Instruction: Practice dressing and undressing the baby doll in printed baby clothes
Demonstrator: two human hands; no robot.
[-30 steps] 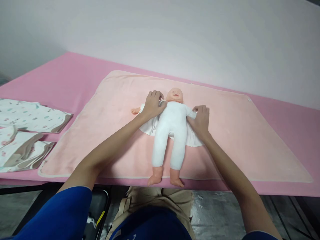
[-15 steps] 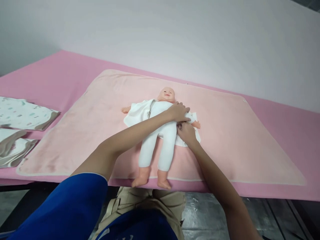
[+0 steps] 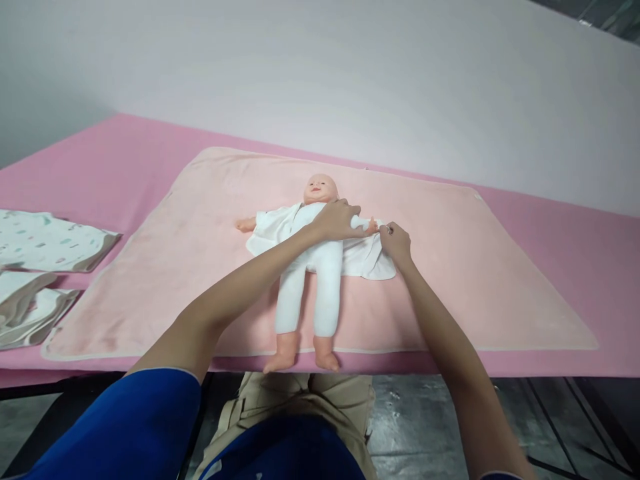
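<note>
A baby doll [image 3: 327,300] with a white cloth body lies on its back, its head away from me and its feet at the table's near edge. A white baby shirt [image 3: 370,260] lies open around it, covering the doll's arm on the left. My left hand [image 3: 337,220] is closed around the doll's upper arm by the shoulder, across part of the chest. My right hand [image 3: 397,243] pinches the shirt's sleeve edge just beyond the doll's small hand. The doll's forearm and fingers show bare there, outside the sleeve.
Beneath the doll is a peach blanket [image 3: 475,287] on a pink table cover [image 3: 125,153]. Folded patterned cloths [image 3: 50,240] lie at the left, with more folded white cloths [image 3: 35,310] nearer me. A pale wall [image 3: 320,87] stands behind the table.
My right hand has moved outward and up from the doll's side, drawing the shirt's sleeve away to the right. The doll's forearm now shows bare. My left hand stays at the shoulder.
</note>
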